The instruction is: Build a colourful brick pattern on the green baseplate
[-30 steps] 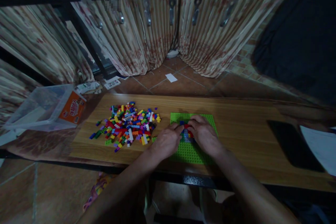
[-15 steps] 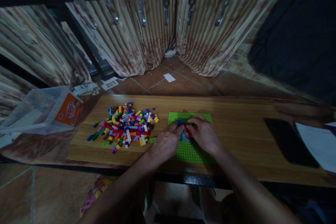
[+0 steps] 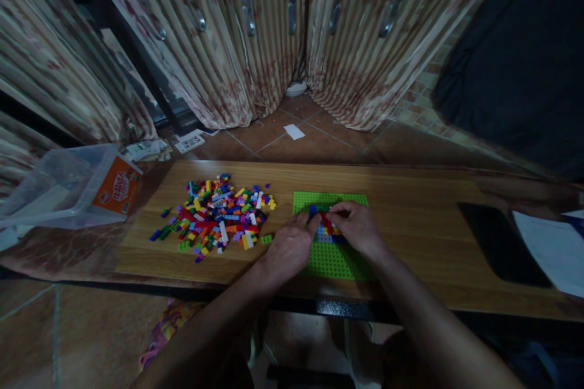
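Note:
A green studded baseplate [image 3: 337, 261] lies on the wooden tabletop with a small cluster of building bricks on it. Blue, red, yellow and light blue [image 3: 325, 238] bricks show in the cluster. My left hand [image 3: 294, 243] is closed at the cluster's left side, its fingertips against the bricks; what it grips is hidden. From the right, my right hand [image 3: 358, 228] pinches at a red brick [image 3: 325, 219] on top, thumb and forefinger close together. Just left of my left hand lies a loose green brick [image 3: 266, 239].
A spread pile of many-coloured bricks [image 3: 223, 216] covers the left part of the tabletop [image 3: 410, 225]. Beyond its left edge stands a clear plastic bin [image 3: 68, 188] with an orange label. On the right are a dark flat pad [image 3: 499, 243] and white paper sheets [image 3: 547, 249].
My right hand has shifted slightly, uncovering more of the lower bricks in the cluster. Both hands stay at the same spot on the baseplate. The view has tilted a little.

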`<state>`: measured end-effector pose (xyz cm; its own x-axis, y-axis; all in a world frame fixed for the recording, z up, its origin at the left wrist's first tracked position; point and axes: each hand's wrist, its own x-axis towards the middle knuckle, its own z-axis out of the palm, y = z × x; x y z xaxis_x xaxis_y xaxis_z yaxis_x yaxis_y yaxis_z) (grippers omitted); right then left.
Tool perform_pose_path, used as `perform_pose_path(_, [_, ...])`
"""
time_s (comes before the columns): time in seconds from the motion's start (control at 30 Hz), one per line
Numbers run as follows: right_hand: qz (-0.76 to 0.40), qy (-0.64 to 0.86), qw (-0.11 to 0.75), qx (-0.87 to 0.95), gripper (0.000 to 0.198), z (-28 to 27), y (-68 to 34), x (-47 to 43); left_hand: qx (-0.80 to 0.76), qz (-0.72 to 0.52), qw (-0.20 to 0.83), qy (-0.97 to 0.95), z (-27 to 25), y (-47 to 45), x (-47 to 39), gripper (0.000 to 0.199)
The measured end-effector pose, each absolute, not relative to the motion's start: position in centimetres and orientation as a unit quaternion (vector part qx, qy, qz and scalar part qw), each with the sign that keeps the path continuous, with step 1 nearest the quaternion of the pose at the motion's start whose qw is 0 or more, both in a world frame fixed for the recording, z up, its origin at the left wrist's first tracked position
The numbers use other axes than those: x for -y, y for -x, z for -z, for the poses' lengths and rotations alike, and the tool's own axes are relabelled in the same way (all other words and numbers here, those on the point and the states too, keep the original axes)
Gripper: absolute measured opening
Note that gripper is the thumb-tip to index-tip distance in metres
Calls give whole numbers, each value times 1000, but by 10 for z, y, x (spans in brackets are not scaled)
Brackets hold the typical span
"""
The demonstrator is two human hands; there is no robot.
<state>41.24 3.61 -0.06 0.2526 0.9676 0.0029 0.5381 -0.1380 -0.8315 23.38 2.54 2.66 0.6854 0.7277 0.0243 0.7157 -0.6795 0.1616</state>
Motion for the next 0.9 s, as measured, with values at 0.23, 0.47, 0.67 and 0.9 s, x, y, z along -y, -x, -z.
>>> perform_pose_path(0.23, [-313, 706, 399, 494, 16, 5, -411, -39, -419, -28, 69, -905, -30, -239, -25, 48])
perform_pose_path(0.47, [-325, 711, 405, 473, 16, 7, -410, -42, -435, -10, 77, -897, -34, -244, -26, 41])
perform_pose_path(0.67, [-330, 699, 421, 474, 14, 6, -407, -40, -441, -13, 78, -894, -35, -246, -24, 42])
perform_pose_path(0.9, [-318, 662, 457, 501, 18, 2, -411, -36, -444, -88, 104, -886, -28, -234, -31, 44])
